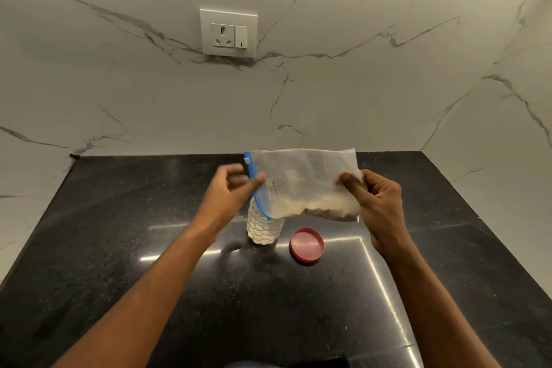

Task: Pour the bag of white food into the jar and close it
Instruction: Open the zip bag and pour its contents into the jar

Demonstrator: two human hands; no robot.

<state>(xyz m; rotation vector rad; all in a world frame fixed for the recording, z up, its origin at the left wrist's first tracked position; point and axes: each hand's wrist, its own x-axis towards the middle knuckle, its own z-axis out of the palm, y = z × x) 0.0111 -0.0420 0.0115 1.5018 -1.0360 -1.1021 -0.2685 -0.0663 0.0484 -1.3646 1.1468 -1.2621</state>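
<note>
Left hand (231,188): thumb and forefinger pinched on the blue zip edge of the bag (304,185), about midway down the strip; remaining fingers curled loosely behind. Judged purpose: to steer the mouth end, which points down-left toward the jar.

Right hand (375,200): fingers closed on the sealed bottom end of the bag, fingertips (348,181) pressed on the near face, thumb hidden behind the plastic. This end sits level with or slightly above the mouth, likely so the contents can slide toward the zip.

The bag is held sideways in the air, over the counter. White powder lies heaped along its lower edge. A handwritten label sits near the zip. The white slider rests at the top end of the strip; whether the mouth is open cannot be told.

Jar (264,225): clear, ribbed plastic, upright on the dark counter (119,248), directly below the lower zip corner, its mouth hidden behind the bag. White contents already show through its wall. No stream of powder is visible.

Red lid (307,244): lying flat just right of the jar, apart from it, within reach for closing.

Backdrop: marble wall with a socket plate (228,32).
</note>
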